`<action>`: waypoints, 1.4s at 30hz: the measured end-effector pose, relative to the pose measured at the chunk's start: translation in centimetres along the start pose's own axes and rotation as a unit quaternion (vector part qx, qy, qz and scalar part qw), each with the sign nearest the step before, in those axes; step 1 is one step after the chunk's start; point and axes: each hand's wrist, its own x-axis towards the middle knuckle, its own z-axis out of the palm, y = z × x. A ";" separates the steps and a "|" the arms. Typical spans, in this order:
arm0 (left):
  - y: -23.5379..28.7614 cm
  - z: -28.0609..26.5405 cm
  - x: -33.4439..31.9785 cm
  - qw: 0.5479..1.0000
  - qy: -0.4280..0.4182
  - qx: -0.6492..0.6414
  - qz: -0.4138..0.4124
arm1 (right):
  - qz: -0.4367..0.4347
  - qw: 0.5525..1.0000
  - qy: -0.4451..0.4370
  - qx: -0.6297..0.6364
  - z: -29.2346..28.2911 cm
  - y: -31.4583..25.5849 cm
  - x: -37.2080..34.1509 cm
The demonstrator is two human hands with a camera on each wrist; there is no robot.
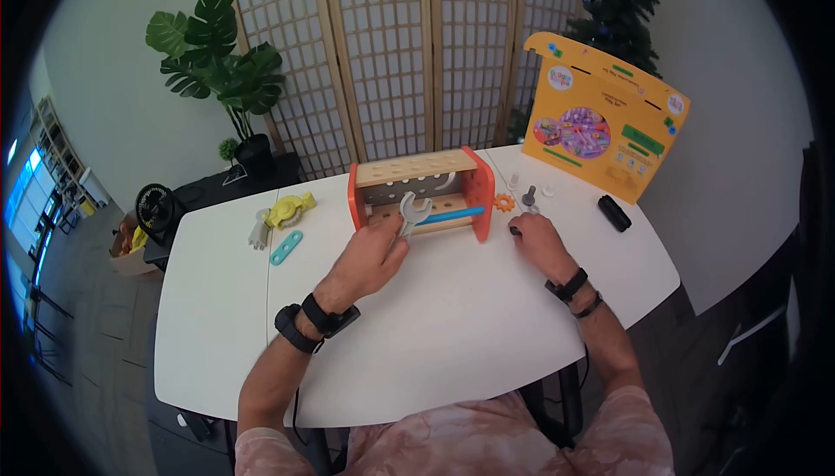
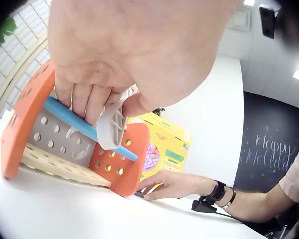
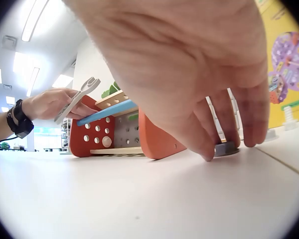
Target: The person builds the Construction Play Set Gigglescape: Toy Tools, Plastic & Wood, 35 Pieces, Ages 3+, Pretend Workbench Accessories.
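Observation:
My left hand (image 1: 369,259) grips a light grey toy wrench (image 1: 416,208) between thumb and fingers, its open-ended head pointing up and away. Its fingers overlap the blue bar (image 2: 72,119) along the front of a toy toolbox in the left wrist view. The toolbox has orange-red side panels (image 1: 481,202), a perforated wooden top (image 1: 417,166) and a grey perforated back. To the right of it, my right hand (image 1: 544,248) reaches down to the tabletop. Thumb and fingertips pinch a small dark grey round piece (image 3: 226,149) lying on the table.
Beyond the right hand lie an orange gear (image 1: 504,203), a grey bolt-like piece (image 1: 530,196) and small white pieces. A black case (image 1: 614,213) sits further right, before a yellow box (image 1: 600,119). At left are yellow goggles (image 1: 289,210), grey gloves (image 1: 259,229) and a teal strip (image 1: 286,248).

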 end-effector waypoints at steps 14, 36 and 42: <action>0.5 -2.5 -1.8 0.995 -0.025 -0.074 -0.059 | -0.034 0.993 -0.021 0.110 -3.4 -2.2 -0.9; 3.9 -1.6 -2.5 0.941 -0.134 -0.303 -0.066 | -0.241 0.912 0.277 0.185 -8.5 -14.9 -1.0; 3.8 -1.8 -2.5 0.937 -0.154 -0.309 -0.051 | -0.251 0.918 0.264 0.159 -8.4 -15.1 -1.1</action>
